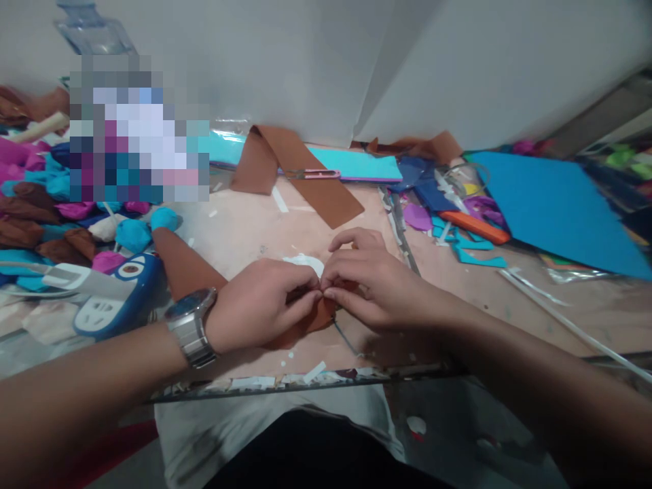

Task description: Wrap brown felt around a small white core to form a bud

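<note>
Both hands meet near the table's front edge, fingertips touching. My left hand [275, 295], with a metal-band watch [193, 326] on its wrist, pinches a brown strip of sheet material [188, 265] that runs off to the left. My right hand [364, 278] pinches the same brown strip beside the left thumb. Fingers cover the exact spot being gripped. Behind the fingertips a small white piece [305, 261] shows in part. A thin dark thread [346, 336] trails from below the hands onto the table.
Folded brown strip [326, 197] with pink-handled thread snips [320, 174] lies behind. At left are crumpled coloured bundles [45, 190] and a blue power strip [115, 299]. At right lie an orange cutter [473, 226], blue sheet [560, 210] and white strip [575, 322].
</note>
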The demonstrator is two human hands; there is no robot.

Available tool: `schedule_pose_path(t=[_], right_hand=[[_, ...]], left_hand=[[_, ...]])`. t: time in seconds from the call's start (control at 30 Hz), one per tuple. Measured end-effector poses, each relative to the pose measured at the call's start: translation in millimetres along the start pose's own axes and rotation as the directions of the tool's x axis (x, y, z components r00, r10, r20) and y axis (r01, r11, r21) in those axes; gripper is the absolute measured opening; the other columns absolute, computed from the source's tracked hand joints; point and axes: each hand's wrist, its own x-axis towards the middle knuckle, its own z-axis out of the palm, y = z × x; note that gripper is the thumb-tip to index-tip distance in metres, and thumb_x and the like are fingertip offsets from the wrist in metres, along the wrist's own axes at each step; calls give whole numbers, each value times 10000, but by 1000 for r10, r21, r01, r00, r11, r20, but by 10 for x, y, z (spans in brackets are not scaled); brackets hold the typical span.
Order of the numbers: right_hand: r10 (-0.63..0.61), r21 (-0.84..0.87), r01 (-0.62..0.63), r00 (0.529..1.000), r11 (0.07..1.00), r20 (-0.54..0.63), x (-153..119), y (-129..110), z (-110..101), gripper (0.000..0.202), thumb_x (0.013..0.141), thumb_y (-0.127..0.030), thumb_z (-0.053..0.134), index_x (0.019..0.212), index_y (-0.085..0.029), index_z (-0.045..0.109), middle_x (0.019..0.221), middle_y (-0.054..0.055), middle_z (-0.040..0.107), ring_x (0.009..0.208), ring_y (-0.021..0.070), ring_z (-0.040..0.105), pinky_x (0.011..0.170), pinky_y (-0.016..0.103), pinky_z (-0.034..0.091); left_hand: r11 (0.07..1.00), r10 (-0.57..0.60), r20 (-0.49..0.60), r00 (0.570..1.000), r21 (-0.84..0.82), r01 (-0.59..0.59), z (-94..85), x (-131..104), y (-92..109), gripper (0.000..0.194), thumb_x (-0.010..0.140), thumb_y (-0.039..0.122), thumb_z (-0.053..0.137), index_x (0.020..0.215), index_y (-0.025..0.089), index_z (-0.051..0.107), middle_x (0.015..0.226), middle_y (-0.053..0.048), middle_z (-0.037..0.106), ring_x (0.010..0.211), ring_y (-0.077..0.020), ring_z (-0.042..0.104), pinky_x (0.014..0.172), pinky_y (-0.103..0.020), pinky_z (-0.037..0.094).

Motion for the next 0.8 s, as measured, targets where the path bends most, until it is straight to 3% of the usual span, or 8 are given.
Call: schedule_pose_path(t=[0.27, 0.57, 0.8], right_hand=[[-46, -33, 45, 998, 998, -38, 21, 4, 44, 78, 915, -189, 613, 887, -210, 683, 878, 44, 714, 1152, 286, 540, 1044, 506, 348], [3, 50, -5, 999, 999, 34, 31, -45, 18, 143, 913, -138, 543, 816, -191, 634, 827, 54, 661, 1191, 290, 512, 1036, 499, 354], [-25, 10, 25, 1000, 1000, 2, 20, 9, -1, 64, 886, -163, 620, 870, -211, 659, 872, 35, 706, 1143, 272, 542, 1051, 497, 337]], left_hand=[[972, -29, 89, 996, -228, 49, -31, 50, -74, 253, 980, 318, 546, 789, 173, 627, 700, 22, 624, 656, -123, 532, 641, -261, 368], [999, 43, -9, 999, -7, -43, 25, 4, -13, 229, 971, 291, 563, 844, 166, 708, 767, -13, 703, 699, -145, 598, 680, -279, 381], [996, 3, 9, 1000, -95, -3, 7, 20, -41, 245, 981, 320, 562, 877, 166, 721, 768, -15, 705, 702, -145, 599, 699, -275, 411]])
